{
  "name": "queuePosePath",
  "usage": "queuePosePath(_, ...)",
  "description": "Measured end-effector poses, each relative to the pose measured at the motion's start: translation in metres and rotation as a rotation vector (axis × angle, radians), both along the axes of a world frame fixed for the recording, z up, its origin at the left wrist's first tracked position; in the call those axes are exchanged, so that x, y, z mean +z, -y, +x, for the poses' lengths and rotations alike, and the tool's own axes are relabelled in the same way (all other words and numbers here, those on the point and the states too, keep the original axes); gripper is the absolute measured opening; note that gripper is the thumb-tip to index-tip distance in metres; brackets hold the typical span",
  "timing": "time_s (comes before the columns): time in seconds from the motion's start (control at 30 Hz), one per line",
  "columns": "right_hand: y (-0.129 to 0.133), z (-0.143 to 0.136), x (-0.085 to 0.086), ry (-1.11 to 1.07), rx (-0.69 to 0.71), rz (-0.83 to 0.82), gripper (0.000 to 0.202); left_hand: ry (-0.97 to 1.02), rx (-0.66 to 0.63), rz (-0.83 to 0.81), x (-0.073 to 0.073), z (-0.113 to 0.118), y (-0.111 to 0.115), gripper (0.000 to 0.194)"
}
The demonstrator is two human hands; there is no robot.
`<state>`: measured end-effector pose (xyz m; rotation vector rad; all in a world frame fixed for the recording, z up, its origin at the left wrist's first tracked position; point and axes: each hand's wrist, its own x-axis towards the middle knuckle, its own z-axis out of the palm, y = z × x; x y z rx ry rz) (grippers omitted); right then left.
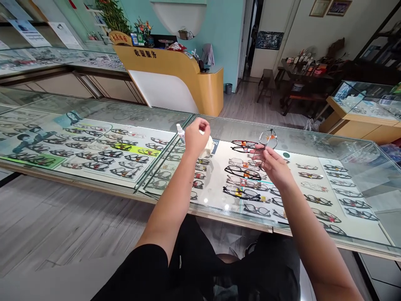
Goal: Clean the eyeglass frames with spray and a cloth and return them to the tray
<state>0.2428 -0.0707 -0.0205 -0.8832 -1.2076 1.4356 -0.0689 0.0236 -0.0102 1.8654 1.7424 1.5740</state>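
Note:
My right hand (275,165) is closed on a pair of eyeglasses (268,137), raised above the glass counter with the lenses tipped up. An orange tag shows near one lens. Over the counter to the left, my left hand (196,136) has its fingers curled together; what they hold, if anything, is hidden. Just beside and below it is a cream-coloured cloth (206,147), partly covered by the hand. A small white bottle (181,133) stands upright left of that hand. Between my hands, several dark-framed glasses (242,171) with orange or yellow tags appear to lie on the counter top.
Rows of glasses fill the display case (194,119) under its glass top. A joint between glass panels runs left of my left arm. Beyond stand a yellow cashier desk (211,90), a dark wooden table (308,71) with bottles, a stool (266,83) and another display case (360,108).

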Motion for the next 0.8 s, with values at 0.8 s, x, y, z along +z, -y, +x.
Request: queuePosePath(0.8,0.001,0.001,0.002,0.006,-0.002,0.0,0.03,-0.495,-0.132,-0.757,-0.031,-0.012,-0.016,0.025)
